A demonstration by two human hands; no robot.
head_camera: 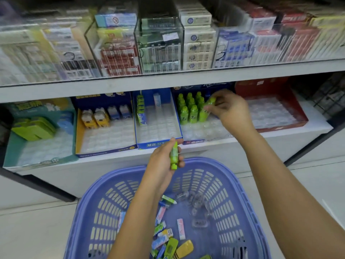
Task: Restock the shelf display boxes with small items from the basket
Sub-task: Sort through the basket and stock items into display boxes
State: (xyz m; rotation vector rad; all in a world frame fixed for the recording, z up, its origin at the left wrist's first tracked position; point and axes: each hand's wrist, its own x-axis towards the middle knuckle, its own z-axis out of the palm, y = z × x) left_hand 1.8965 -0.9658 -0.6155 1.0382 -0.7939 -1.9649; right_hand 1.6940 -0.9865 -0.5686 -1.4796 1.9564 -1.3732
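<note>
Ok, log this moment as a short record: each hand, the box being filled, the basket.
left hand: grips a small green plastic bottle above the basket
right hand: pinches a second green bottle over the box
box being filled: dark blue cardboard display box; upright green bottles in rows at the back, front of its clear tray unfilled
basket: lilac slotted plastic basket below the shelf, holding loose small packets

A small green bottle [174,156] stands upright in the left grip [164,165], above the blue slatted basket [93,212] of loose packets [162,238]. A second green bottle [211,101] tilts in the right grip [230,111], just beside the rows of bottles [188,111] in the blue display box [193,141].
</note>
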